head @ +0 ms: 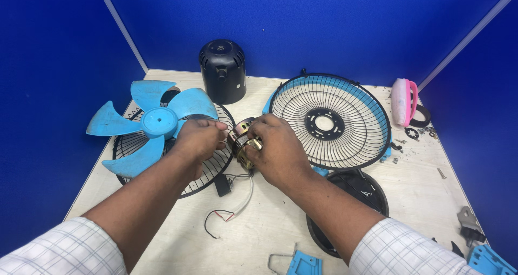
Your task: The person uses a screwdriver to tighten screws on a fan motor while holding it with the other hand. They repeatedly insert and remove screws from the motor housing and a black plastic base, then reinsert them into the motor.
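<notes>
Both hands, left point(198, 139) and right point(278, 148), pinching the motor point(244, 140) between them, blue blade point(156, 123) just left, grille point(330, 122) right.

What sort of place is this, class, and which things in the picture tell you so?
Probably a repair or assembly workbench inside a blue-walled booth. A dismantled fan lies spread out: blue fan blade, wire guard, black motor cover. Both hands, left hand and right hand, hold the bare motor.

motor point(243, 143) mostly hidden, blue bracket point(305, 265) cut off
</notes>
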